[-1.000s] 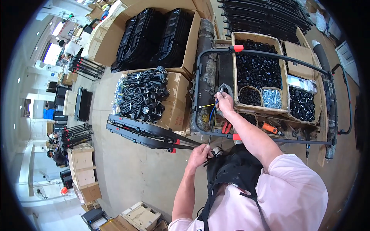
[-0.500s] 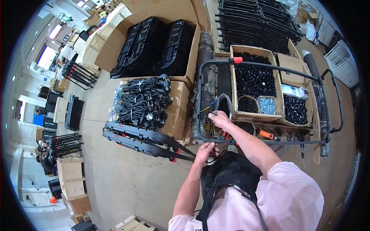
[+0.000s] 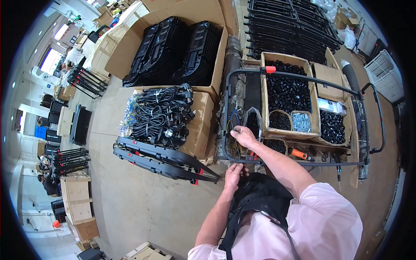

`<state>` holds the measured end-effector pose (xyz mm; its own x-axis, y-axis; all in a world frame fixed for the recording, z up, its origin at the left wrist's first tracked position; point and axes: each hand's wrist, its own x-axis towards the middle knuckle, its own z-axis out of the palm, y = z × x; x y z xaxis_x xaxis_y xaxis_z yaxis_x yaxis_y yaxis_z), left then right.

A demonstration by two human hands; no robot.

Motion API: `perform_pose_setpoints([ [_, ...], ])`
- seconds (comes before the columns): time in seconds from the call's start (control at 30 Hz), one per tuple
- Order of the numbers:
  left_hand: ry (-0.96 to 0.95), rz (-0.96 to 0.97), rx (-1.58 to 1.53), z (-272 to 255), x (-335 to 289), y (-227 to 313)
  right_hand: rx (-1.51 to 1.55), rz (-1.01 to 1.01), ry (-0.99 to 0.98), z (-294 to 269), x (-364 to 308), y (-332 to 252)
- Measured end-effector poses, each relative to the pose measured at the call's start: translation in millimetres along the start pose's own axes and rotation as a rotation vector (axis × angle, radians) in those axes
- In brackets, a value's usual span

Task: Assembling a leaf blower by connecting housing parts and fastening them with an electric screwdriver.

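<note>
A black tubular frame (image 3: pixel 299 164) with red clips lies across the workbench in front of me. Inside its left end, my right hand (image 3: pixel 244 137) is closed, fingers pinched on a thin black cable (image 3: pixel 237 149). Blue and yellow wire ends (image 3: pixel 234 118) stick out just beyond those fingers. At the frame's near tube, close to its left corner, my left hand (image 3: pixel 235 175) is closed with the fingertips together. What it pinches is small, dark and mostly hidden against my black apron (image 3: pixel 255 195).
Cartons of black plastic parts (image 3: pixel 288 93) and silver screws (image 3: pixel 301 122) stand within the frame. An orange-handled tool (image 3: pixel 299 153) lies nearby. To the left are bundled power cords (image 3: pixel 160 115), black curved handles (image 3: pixel 160 158) and a carton of black housings (image 3: pixel 162 52).
My right hand has shifted slightly down and left, and the wire ends beyond it now form a raised loop. My left hand has moved slightly right and down, its fingers drawn together.
</note>
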<state>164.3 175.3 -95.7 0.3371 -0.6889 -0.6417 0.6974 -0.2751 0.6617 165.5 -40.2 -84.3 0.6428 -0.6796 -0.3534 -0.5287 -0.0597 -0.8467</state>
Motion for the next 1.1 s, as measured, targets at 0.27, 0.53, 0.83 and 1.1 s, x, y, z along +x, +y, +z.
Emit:
perform_pose_setpoints([
  [0.27,0.103,0.077,0.01,8,0,-10,-0.19,-0.001,-0.332,-72,37,4],
  [0.53,0.085,0.096,-0.05,8,1,-7,-1.092,-0.367,-0.187,-63,73,57],
  [0.83,0.121,0.081,-0.163,18,-11,-11,-1.33,-0.436,-0.096,-24,89,119],
  [1.1,0.13,0.062,-0.075,11,-19,-13,-1.123,-0.367,-0.177,-41,95,84],
])
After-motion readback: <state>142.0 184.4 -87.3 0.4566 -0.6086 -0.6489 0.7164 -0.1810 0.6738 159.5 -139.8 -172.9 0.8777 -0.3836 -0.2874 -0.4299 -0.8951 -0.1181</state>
